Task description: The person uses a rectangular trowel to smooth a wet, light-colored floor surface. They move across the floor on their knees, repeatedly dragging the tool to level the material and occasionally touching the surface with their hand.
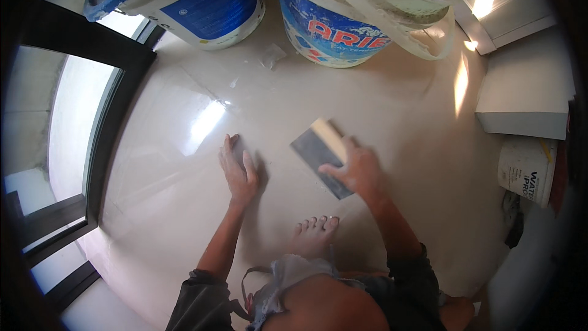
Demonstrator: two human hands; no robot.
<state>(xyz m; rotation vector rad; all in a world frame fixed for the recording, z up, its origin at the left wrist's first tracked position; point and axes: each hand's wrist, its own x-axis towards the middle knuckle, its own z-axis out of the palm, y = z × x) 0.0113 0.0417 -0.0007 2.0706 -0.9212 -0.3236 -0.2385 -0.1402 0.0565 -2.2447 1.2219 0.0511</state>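
My right hand (358, 170) grips a grout float (318, 153), a flat dark grey pad with a pale wooden back edge, pressed against the glossy beige floor tile (392, 104). My left hand (237, 170) lies flat on the tile with fingers together, a short way left of the float. One bare foot (313, 235) rests on the floor just below the two hands, between my forearms.
Two blue and white plastic buckets (214, 6) (334, 27) stand at the far edge. A stack of pale tiles (527, 89) lies at right, with a small white tub (527, 171) beneath. A dark-framed glass door (92, 122) runs along the left.
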